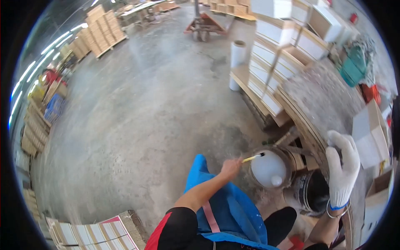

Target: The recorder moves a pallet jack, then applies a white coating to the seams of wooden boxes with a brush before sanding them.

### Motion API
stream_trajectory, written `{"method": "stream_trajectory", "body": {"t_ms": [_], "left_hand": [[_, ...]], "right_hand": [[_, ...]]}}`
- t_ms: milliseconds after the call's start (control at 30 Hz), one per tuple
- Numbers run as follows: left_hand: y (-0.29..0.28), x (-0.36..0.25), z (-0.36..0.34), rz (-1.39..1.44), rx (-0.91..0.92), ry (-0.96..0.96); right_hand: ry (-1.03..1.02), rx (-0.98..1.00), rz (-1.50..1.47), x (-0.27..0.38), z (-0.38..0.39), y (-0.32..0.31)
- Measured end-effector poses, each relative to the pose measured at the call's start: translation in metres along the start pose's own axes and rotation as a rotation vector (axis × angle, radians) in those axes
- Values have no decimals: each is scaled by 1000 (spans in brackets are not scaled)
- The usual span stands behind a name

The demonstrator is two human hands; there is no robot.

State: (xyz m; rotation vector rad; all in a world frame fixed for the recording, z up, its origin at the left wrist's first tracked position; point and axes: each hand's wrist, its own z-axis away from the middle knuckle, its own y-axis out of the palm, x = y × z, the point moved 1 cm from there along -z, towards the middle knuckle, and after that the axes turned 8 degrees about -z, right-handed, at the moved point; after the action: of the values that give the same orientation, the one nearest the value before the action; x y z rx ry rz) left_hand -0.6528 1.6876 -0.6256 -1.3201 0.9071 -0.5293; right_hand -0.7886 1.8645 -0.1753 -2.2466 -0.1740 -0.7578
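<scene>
My left hand (230, 168) holds a thin paintbrush (250, 158) by its yellow handle, its dark bristles over a round bucket of white liquid (268, 168). My right hand (342, 166), in a white knit glove, is raised beside the worn workbench (316, 100), fingers bent and apart with nothing visible between them. A dark bucket (303, 193) stands below it. A pale open-ended box (367, 137) sits on the bench just beyond the glove. A blue apron (227, 212) hangs over my body.
Stacked white-sided boxes (264, 58) and a tall white roll (237, 58) stand back right. An orange pallet jack (203, 27) is on the concrete floor (137, 112). Piled boards (106, 31) and goods line the left. Flat panels (91, 233) lie at lower left.
</scene>
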Motion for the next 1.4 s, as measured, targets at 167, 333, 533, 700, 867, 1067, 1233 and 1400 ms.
{"method": "stream_trajectory", "body": {"t_ms": [167,333,533,700,867,1067,1233,1400], "left_hand": [[5,8,-4,64,0,20],[-13,-9,-17,307,-315,23],[8,4,-8,109,40,-17],[-3,4,0,117,16,-29],[-29,-4,-15,160,-110,-63],[-1,13,-4,96,54,-45],[-1,4,0,139,-9,-36],[-7,-4,-2,71,57,-81]], "right_hand": [[2,8,-24,-8,-3,-1],[68,-13,-50,-17,-8,0],[67,-29,-29,-18,-8,4],[61,-31,-1,-15,-8,7],[89,-56,-13,-11,-6,6],[55,-42,-10,-12,-8,7],[81,-14,3,-11,-6,4],[105,-1,-118,-9,-11,-3]]}}
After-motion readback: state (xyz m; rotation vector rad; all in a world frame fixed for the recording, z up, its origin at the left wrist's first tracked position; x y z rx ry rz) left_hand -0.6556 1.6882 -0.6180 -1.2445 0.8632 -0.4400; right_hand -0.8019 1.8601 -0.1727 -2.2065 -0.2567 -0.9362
